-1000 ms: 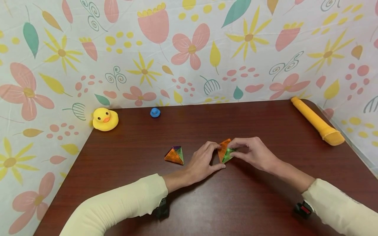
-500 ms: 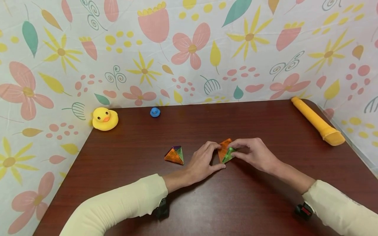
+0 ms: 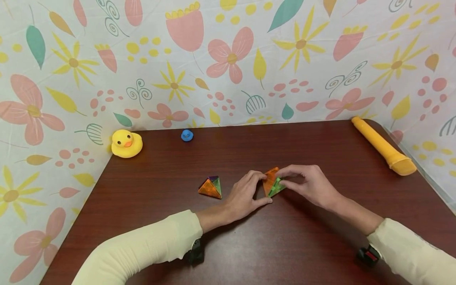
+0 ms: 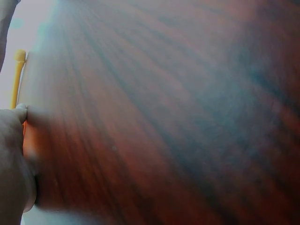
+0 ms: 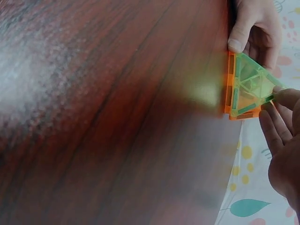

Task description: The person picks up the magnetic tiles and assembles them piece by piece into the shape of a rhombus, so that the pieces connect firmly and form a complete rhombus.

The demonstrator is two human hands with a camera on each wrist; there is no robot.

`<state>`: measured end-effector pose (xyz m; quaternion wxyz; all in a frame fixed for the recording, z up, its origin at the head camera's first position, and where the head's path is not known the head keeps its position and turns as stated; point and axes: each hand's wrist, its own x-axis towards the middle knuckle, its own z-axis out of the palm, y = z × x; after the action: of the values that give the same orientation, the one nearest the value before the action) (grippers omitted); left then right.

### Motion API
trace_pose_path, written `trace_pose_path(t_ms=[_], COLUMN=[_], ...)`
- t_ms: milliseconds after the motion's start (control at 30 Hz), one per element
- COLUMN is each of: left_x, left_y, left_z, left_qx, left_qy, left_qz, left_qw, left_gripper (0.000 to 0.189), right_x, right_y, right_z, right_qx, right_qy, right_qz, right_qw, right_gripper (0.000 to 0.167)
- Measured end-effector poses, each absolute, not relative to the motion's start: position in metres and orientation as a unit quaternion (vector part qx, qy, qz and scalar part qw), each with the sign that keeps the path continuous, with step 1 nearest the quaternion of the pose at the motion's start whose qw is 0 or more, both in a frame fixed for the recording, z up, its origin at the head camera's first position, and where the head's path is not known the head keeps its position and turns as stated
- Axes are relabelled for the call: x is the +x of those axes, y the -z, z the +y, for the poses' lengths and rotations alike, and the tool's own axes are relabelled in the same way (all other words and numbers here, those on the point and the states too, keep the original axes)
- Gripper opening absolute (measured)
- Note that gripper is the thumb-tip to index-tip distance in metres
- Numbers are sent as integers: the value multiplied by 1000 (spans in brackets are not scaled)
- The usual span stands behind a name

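Note:
In the head view, my left hand (image 3: 246, 194) lies beside an orange magnetic tile (image 3: 270, 180), holding it between thumb and fingers; its full outline is partly covered. My right hand (image 3: 310, 184) pinches a green triangular magnetic tile (image 3: 276, 187) by its outer corner. The green tile (image 5: 253, 86) leans up, one edge along the orange tile (image 5: 229, 91), as the right wrist view shows. In the left wrist view only part of my left hand (image 4: 11, 159) shows at the edge. A small pyramid of orange, green and purple tiles (image 3: 211, 188) stands left of my hands.
A yellow rubber duck (image 3: 126, 144) sits at the table's back left corner, with a small blue duck (image 3: 187, 135) to its right. At the right edge lies a long yellow tube-like object (image 3: 382, 146). A flower-patterned cloth (image 3: 228, 99) hangs behind the dark wood table (image 3: 228, 253).
My right hand has shifted slightly to the right, and the green tile's outer corner has swung outward with it. My left hand and the orange tile stay where they were.

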<state>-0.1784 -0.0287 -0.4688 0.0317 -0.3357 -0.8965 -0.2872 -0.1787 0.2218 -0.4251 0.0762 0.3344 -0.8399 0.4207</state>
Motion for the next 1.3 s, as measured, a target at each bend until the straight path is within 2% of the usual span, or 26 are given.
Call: trace_pose_path(t_ms=[233,733,1300], left_x=[-178,-179,-179], left_y=[467,468,468], left_z=[-28,-29,-29], left_qx=[-332,-332,-338], left_qy=[288,288,289], left_qz=[-898,-898,-895], left_qw=[29,26,31], left_gripper=[63,63,64], right_x=[-179,-180,-180], right_y=[424,423,422], right_z=[222,218,216], right_qx=[332,349,347], right_qy=[-424,-364,-377], right_qz=[-838,-847,-846], right_qw=[89,168,148], right_gripper=[37,36,34])
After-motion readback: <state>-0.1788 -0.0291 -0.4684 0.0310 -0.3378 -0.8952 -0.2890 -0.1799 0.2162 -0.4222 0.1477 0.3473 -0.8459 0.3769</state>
